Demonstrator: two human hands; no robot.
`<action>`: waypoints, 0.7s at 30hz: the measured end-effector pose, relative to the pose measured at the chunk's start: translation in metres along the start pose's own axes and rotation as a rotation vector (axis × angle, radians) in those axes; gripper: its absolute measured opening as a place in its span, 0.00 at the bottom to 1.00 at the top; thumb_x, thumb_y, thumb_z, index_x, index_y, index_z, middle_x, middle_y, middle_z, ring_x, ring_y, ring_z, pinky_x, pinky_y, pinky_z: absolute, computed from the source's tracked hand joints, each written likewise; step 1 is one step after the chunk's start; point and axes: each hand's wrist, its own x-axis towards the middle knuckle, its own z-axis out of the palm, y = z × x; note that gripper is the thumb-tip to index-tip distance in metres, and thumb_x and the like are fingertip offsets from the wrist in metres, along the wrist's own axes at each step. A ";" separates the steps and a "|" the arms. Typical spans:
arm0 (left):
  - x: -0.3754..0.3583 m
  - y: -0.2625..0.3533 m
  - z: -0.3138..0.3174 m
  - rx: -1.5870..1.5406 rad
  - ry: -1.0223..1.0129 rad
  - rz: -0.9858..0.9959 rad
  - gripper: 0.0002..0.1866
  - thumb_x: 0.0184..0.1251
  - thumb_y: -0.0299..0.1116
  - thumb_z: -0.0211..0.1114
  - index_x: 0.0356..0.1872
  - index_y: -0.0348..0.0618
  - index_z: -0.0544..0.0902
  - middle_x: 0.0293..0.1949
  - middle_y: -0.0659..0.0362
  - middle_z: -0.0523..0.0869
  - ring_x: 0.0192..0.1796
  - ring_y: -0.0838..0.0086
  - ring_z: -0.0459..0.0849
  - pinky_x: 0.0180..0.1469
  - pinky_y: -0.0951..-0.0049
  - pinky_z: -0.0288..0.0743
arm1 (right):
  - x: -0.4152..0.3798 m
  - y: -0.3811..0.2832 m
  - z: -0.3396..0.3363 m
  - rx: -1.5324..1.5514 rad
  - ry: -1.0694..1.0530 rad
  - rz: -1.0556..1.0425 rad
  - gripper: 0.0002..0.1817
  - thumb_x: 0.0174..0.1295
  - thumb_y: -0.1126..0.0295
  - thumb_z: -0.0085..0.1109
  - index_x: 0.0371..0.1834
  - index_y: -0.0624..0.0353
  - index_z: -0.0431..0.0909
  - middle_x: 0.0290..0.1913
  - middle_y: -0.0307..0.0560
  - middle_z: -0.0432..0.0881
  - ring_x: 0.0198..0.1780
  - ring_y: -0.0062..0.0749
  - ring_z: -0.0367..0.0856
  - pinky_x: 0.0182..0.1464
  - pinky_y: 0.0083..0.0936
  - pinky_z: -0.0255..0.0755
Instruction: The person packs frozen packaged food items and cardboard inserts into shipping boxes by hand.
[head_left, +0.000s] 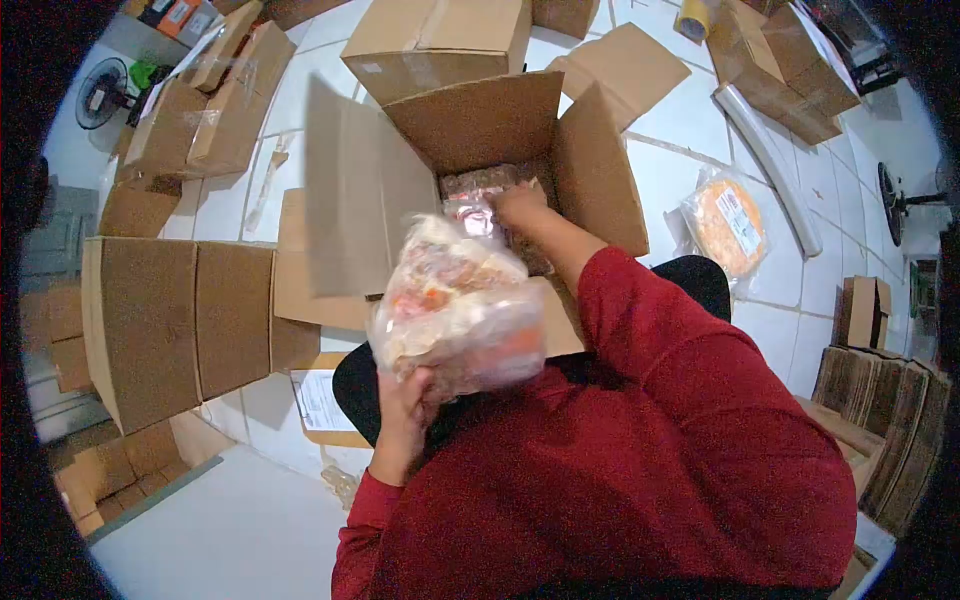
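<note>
My left hand (408, 405) grips the lower left edge of a large clear plastic bag (450, 310) with whitish and orange contents, blurred by motion, in front of the open cardboard box (600, 170). Inside that box, my right hand (520, 207) reaches down to a clear-wrapped pack (480, 218) with pink and brown contents. The fingers of my right hand are partly hidden, and whether they grip the pack is unclear. More brown packed material lies at the bottom of the box, partly covered by my right arm and the bag.
A closed carton (440, 45) stands behind the open box. Other cartons (150, 320) are at the left. On the tiled floor at right lie a round orange pack (727, 225) and a long white roll (770, 170). Flattened cardboard (880, 420) is stacked at far right.
</note>
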 end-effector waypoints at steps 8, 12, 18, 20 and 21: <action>0.025 -0.005 0.026 0.150 -0.151 0.086 0.33 0.46 0.32 0.63 0.54 0.30 0.60 0.49 0.52 0.70 0.51 0.69 0.70 0.53 0.73 0.62 | -0.126 0.034 -0.134 1.552 -0.529 -0.325 0.34 0.54 0.47 0.48 0.57 0.62 0.60 0.52 0.45 0.67 0.48 0.29 0.67 0.50 0.26 0.62; 0.026 -0.010 0.012 0.257 -0.127 0.038 0.33 0.45 0.29 0.65 0.54 0.31 0.62 0.51 0.52 0.69 0.51 0.70 0.70 0.54 0.73 0.61 | -0.126 0.015 -0.078 1.334 -0.454 -0.406 0.29 0.50 0.59 0.58 0.53 0.65 0.63 0.50 0.48 0.69 0.49 0.28 0.67 0.52 0.26 0.61; 0.001 0.007 0.010 0.507 0.005 0.462 0.24 0.41 0.29 0.67 0.43 0.36 0.74 0.48 0.51 0.73 0.53 0.63 0.70 0.55 0.69 0.61 | -0.153 0.000 -0.092 1.348 0.217 -0.081 0.25 0.39 0.69 0.66 0.43 0.64 0.70 0.36 0.46 0.78 0.37 0.28 0.75 0.41 0.24 0.68; -0.009 0.018 0.010 0.676 -0.027 0.546 0.19 0.40 0.30 0.68 0.37 0.40 0.76 0.42 0.53 0.76 0.48 0.64 0.74 0.50 0.70 0.65 | -0.169 0.004 -0.121 1.106 0.248 0.008 0.24 0.39 0.69 0.65 0.42 0.64 0.70 0.35 0.49 0.77 0.37 0.31 0.76 0.41 0.25 0.68; -0.011 0.022 0.013 0.675 -0.022 0.549 0.19 0.40 0.30 0.68 0.37 0.40 0.76 0.42 0.53 0.76 0.48 0.64 0.74 0.50 0.70 0.65 | -0.177 0.004 -0.134 0.867 0.277 0.108 0.23 0.39 0.69 0.65 0.41 0.63 0.70 0.35 0.52 0.77 0.36 0.35 0.77 0.40 0.26 0.68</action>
